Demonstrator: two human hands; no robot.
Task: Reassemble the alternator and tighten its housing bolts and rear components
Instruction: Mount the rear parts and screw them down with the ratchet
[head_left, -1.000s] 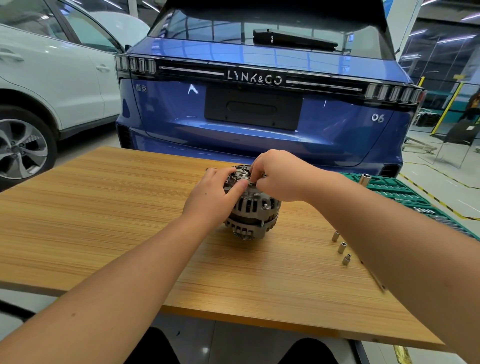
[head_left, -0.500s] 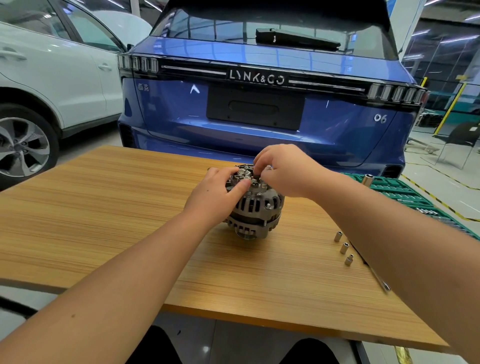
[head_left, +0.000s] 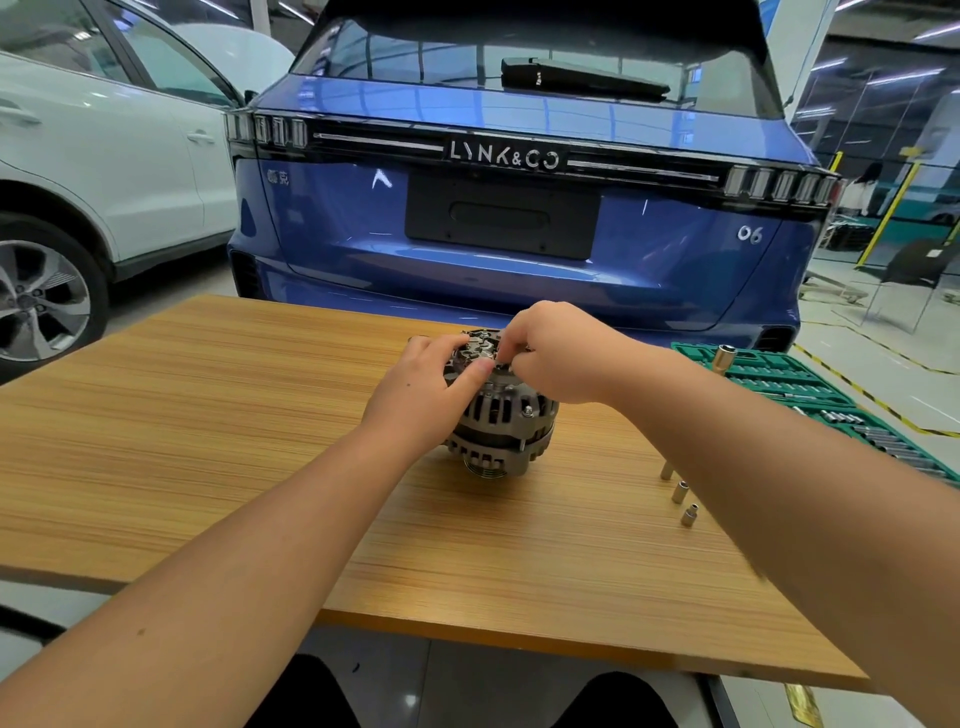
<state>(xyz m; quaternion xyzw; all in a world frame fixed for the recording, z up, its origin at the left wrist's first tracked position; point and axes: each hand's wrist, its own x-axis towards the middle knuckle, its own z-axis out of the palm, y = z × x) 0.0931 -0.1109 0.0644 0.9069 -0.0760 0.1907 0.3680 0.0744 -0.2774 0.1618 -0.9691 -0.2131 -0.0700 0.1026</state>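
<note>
An alternator (head_left: 501, 415) stands on end near the middle of a wooden surface (head_left: 208, 441), its pulley end down and its rear face up. The left hand (head_left: 423, 387) grips the left side of the housing, thumb laid across the rear rim, steadying it. The right hand (head_left: 558, 353) hovers over the rear face with its fingers (head_left: 511, 345) curled together in a pinch; whatever small part they hold is hidden. This looks like hand-starting a rear fastener or seating a rear component. Three loose sockets (head_left: 680, 491) stand to the right, and a green socket tray (head_left: 810, 395) lies at the far right edge. The next move likely calls for turning the part squarely until it catches, then picking a matching socket to tighten it.
</note>
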